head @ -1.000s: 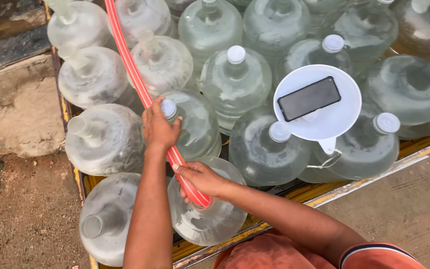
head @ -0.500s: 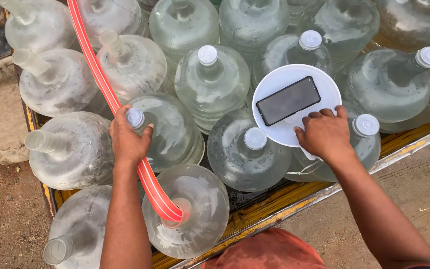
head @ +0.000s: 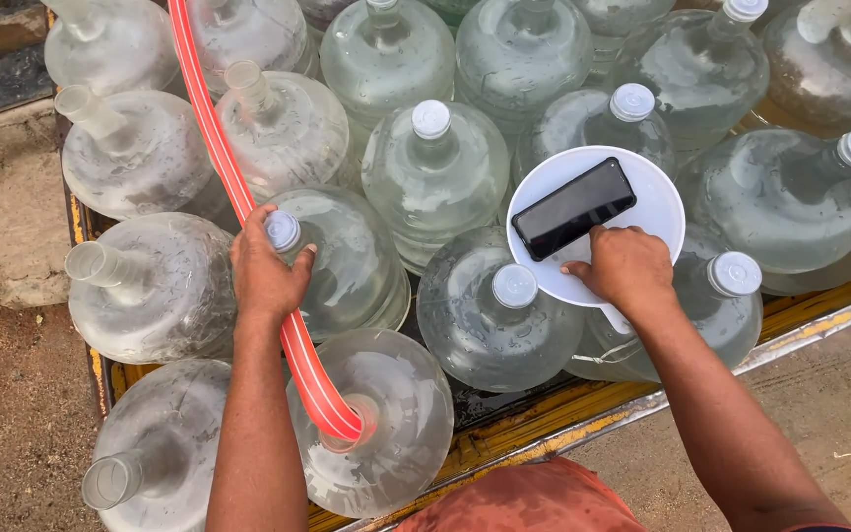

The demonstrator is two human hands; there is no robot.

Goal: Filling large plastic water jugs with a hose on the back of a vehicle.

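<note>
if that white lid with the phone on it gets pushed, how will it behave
The lid probably tips easily: it sits on rounded jug tops, not a flat surface, with the right hand on its near edge. The phone lies loose on smooth plastic, so it would likely slide off. The lid itself looks thin and light, so a slight push should shift it.

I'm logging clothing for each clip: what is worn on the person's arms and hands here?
Both forearms are bare, with no gloves, rings or watch visible on the left hand or the right hand. A reddish sleeve edge shows at the upper right arm.
</note>
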